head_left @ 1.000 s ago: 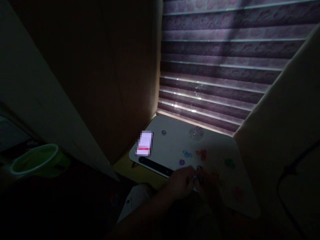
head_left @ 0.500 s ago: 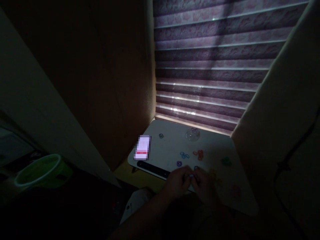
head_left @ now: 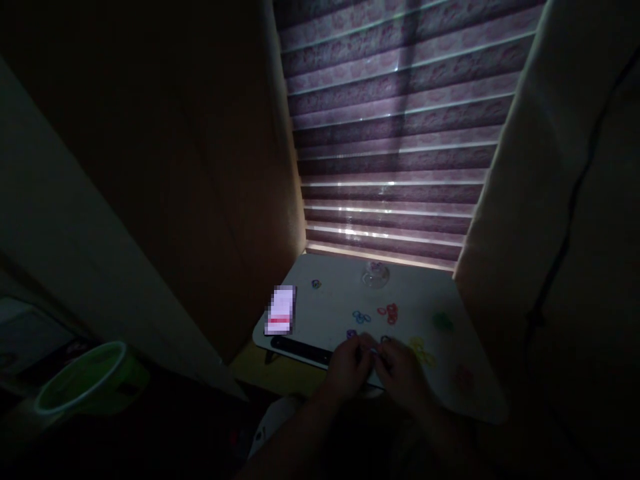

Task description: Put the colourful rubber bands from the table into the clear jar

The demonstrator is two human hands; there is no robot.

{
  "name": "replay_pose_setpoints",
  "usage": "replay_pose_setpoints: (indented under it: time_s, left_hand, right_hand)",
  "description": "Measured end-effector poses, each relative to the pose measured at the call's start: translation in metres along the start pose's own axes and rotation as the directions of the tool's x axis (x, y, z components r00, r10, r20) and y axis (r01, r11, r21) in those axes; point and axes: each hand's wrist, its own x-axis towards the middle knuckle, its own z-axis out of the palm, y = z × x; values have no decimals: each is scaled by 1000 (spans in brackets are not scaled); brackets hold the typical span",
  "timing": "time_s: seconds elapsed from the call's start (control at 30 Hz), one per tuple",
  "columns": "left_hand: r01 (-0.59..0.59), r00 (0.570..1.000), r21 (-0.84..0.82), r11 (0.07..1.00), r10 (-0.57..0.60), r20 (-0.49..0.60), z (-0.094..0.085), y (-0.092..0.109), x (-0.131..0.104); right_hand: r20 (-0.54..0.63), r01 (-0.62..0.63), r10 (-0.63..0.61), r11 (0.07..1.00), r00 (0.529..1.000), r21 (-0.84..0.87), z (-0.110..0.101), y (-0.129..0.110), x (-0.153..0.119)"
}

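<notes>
My left hand (head_left: 347, 365) and my right hand (head_left: 404, 375) meet at the near edge of a small white table (head_left: 330, 300). The fingers of both are pinched together around a tiny pale thing (head_left: 373, 351), too dark and small to name. Just beyond the fingertips lie purple bands (head_left: 351, 334) and a dark band (head_left: 385, 339). Farther back are blue bands (head_left: 361, 317) and red bands (head_left: 389, 313), all small loops like rubber bands. Yellow bands (head_left: 423, 351) lie to the right of my right hand.
A phone (head_left: 281, 311) with a lit screen lies at the table's left, above a black strip (head_left: 300, 349). Toward the back are a clear round container (head_left: 375, 275) and a small multicoloured loop (head_left: 316, 284). Green bands (head_left: 443, 321) lie right. A green basket (head_left: 93, 380) stands lower left.
The view has shifted and tilted slightly, so the table sits a little lower and further left. Both hands stay pinched together, with only slight finger movement.
</notes>
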Motion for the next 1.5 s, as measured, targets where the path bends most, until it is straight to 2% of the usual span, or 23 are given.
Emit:
replay_pose_setpoints:
  time_s: [0.2,0.53,0.77,1.0,1.27,1.5]
  left_hand:
    - [-4,1000,-35,999,4,-2,1,-2,1]
    - [13,1000,39,999,-14,26,-4,2,1]
    - [27,999,34,999,-28,33,-2,1,2]
    - [12,999,45,999,-14,35,-2,2,3]
    - [57,998,101,993,-60,32,0,1,2]
    - [39,999,84,996,-42,30,-2,3,2]
  right_hand:
    - [-14,19,-19,1000,1000,-5,-1,0,0]
    - [-8,8,-8,1000,1000,6,2,2,-1]
    - [-16,19,-19,1000,1000,0,3,4,-1]
    - [-9,53,-53,997,999,61,1,6,-1]
    - [-15,32,-32,999,999,6,4,5,-1]
    - [-13,14,-15,999,1000,-29,2,2,0]
